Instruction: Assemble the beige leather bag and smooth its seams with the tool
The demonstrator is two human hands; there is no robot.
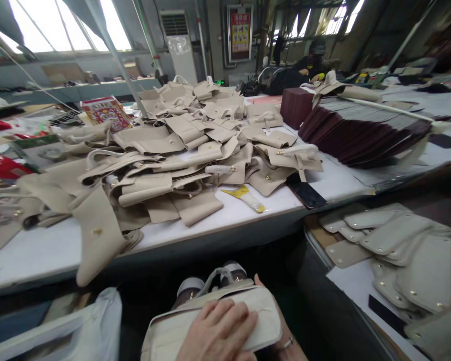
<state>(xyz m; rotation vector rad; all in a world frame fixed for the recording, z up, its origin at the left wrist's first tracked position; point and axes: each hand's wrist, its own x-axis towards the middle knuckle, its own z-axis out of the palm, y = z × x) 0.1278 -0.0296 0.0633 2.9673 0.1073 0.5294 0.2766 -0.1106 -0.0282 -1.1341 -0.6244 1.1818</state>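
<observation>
A cream handbag (169, 333) with a plastic-wrapped handle (212, 281) rests at my lap, at the bottom middle of the head view. My left hand (221, 326) lies across its front flap, fingers flat and close together, slightly bent. At the bag's right side is my right hand (258, 282); one digit shows above the edge, and the bag hides the other fingers. That hand supports the bag from the side and behind. Gold-coloured hardware glints near the handle.
Beige bag pieces (146, 135) are heaped on the white table (161, 238). A yellow-and-white tool (244, 197) and dark rectangle (307, 193) lie near its edge. Dark red panels (361, 135) stand right. Grey-beige flaps (432, 255) are stacked at my right. A person (300, 70) is behind.
</observation>
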